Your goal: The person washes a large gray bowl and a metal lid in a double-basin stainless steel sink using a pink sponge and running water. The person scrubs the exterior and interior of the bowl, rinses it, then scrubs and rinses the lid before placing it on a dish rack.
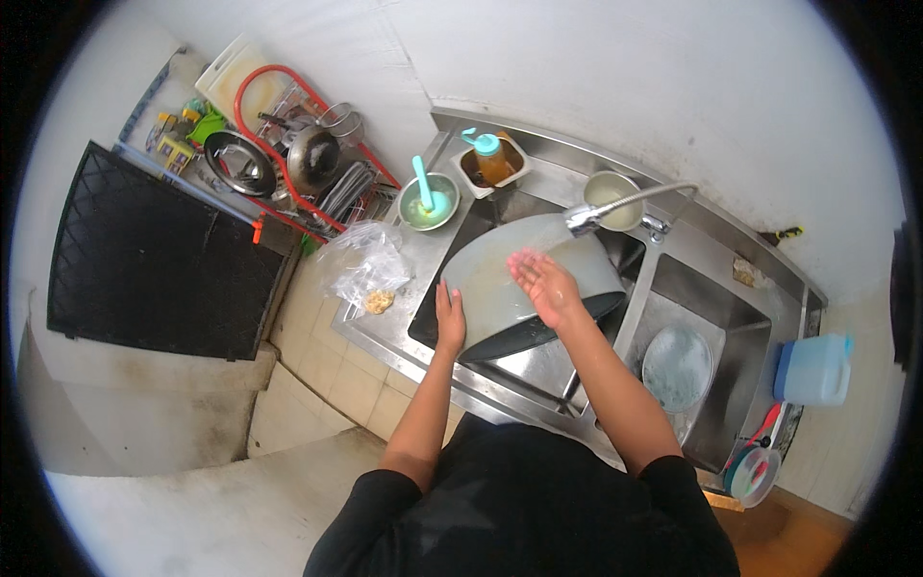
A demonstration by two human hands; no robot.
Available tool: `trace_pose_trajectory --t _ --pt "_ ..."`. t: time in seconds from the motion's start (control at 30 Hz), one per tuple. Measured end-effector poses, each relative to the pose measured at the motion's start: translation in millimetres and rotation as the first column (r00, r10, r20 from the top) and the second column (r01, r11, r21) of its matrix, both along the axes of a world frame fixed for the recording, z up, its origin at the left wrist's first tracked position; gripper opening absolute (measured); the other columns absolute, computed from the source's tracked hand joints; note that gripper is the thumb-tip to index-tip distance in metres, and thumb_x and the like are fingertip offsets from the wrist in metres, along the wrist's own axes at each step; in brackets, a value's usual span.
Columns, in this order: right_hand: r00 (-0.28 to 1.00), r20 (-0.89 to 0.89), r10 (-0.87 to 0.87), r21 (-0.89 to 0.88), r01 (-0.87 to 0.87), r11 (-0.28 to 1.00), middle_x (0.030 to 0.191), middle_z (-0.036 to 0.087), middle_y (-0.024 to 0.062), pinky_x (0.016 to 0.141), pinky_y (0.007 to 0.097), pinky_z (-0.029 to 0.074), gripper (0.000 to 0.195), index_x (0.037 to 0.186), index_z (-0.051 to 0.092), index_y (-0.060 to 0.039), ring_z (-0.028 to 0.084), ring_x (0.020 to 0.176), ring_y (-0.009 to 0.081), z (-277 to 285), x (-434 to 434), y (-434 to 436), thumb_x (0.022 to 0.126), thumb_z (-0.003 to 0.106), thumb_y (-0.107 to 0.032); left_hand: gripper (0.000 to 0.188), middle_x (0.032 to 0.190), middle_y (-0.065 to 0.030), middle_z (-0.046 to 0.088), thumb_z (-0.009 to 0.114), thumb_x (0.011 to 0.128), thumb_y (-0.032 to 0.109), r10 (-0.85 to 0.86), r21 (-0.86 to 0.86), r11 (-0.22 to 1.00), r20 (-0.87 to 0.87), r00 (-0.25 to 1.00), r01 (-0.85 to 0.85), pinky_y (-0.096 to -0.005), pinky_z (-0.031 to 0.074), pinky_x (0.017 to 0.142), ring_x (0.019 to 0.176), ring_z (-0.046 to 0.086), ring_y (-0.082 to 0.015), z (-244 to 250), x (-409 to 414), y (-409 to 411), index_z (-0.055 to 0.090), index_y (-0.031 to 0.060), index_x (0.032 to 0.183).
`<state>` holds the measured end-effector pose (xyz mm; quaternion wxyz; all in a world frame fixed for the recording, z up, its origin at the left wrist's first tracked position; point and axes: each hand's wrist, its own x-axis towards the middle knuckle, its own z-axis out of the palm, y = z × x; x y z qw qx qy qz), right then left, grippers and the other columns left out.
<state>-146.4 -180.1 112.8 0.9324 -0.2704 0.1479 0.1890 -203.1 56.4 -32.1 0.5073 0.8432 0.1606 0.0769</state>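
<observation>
A large grey metal tub (490,281) lies tilted on its side in the left basin of a stainless steel double sink (530,375). Its dark rim faces me. My left hand (451,317) is pressed against the tub's left side, with the fingers pointing away from me. Over the tub's wet outer wall is my right hand (546,283), palm partly turned up and fingers extended, holding nothing. I cannot tell whether it touches the wall. The head of a flexible faucet (581,218) hangs above the tub, beyond my right hand.
Left on the counter are a bowl with a turquoise utensil (428,202), a clear plastic bag (371,260) and a scouring pad (378,301). A pot (613,199) stands behind the faucet head. The right basin holds a round container (678,366). A blue jug (811,371) stands at right.
</observation>
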Motion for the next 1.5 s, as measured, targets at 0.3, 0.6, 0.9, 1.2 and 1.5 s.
trace_pose_trajectory --t 0.3,0.6,0.9,1.2,1.5 --pt "0.992 -0.06 -0.106 0.583 0.122 0.803 0.074 0.047 0.0041 0.062 0.0308 0.046 0.031 0.088 0.05 -0.0056 0.049 0.067 0.0177 -53 69 40 0.113 0.041 -0.022 0.086 0.165 -0.0279 0.028 0.036 0.106 0.061 0.098 -0.469 0.848 -0.315 0.944 -0.245 -0.0426 0.021 0.126 0.155 0.025 -0.0392 -64 -9 27 0.028 -0.0059 0.159" --pt "0.984 -0.165 0.064 0.017 -0.062 0.998 0.076 0.042 -0.0007 0.048 0.0217 0.03 0.011 0.095 0.054 -0.0102 0.039 0.061 0.0085 1 9 37 0.105 0.051 -0.011 0.086 0.163 -0.0312 0.028 0.043 0.105 0.056 0.147 -0.34 0.906 -0.309 0.94 -0.253 -0.0434 0.02 0.126 0.154 0.025 -0.0415 -51 16 19 0.029 -0.0115 0.156" --pt "0.977 -0.206 -0.056 -0.793 -0.134 0.594 0.12 0.062 0.0052 0.087 0.0368 0.051 0.034 0.129 0.055 -0.0118 0.061 0.107 0.0186 -8 -130 -2 0.103 0.063 -0.033 0.079 0.158 -0.0252 0.037 0.043 0.107 0.056 0.149 -0.662 0.657 -0.354 0.923 -0.36 -0.0413 0.027 0.122 0.146 0.038 -0.0357 -57 -4 19 0.031 -0.0045 0.156" --pt "0.949 -0.17 -0.267 -0.465 0.161 0.87 0.141 0.059 0.0129 0.106 0.0505 0.051 0.047 0.141 0.05 -0.0071 0.058 0.129 0.0309 -33 -88 84 0.105 0.063 -0.033 0.092 0.163 -0.0275 0.03 0.037 0.104 0.066 0.118 -0.536 0.765 -0.43 0.895 -0.358 -0.0405 0.022 0.125 0.152 0.029 -0.037 -78 3 5 0.026 -0.0083 0.158" --pt "0.922 -0.202 -0.331 -0.392 0.233 0.89 0.138 0.063 0.0138 0.104 0.0475 0.054 0.044 0.14 0.051 -0.0027 0.064 0.123 0.0294 -32 -64 37 0.107 0.058 -0.031 0.085 0.167 -0.0255 0.024 0.052 0.102 0.051 0.001 0.02 1.0 -0.012 1.0 -0.001 -0.0614 0.009 0.125 0.158 0.014 -0.0389 0 1 -16 0.025 -0.0052 0.16"
